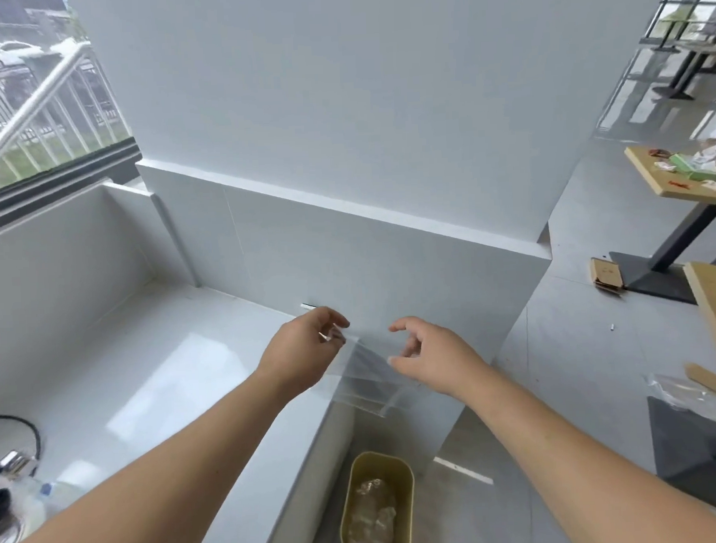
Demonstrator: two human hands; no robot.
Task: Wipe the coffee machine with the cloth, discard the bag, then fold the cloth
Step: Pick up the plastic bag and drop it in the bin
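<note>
**Clear bag hanging over the bin**

One thin, transparent plastic bag (367,375) is hanging between the two hands, above the single tan, rounded-rectangle waste bin (377,506) standing on the grey floor well below the fingers. The left hand (302,349) is pinching the bag's upper corner between thumb and fingertips. The right hand (427,356) is sitting with its fingers loosely curled and spread; the thumb tip is lying at the bag's edge, but whether it is actually gripping the film I cannot tell.

Crumpled clear wrapping is lying inside the bin. Below and left of the left hand's fingers, a glossy white tiled ledge (147,362) is reflecting light; behind both hands a white wall (341,108) is rising. Far right of the right hand's fingers, two wooden-topped tables are showing, the farther one (668,175) carrying scattered litter. A small brown cardboard box (606,272) is lying on the floor near that table's dark base.
</note>
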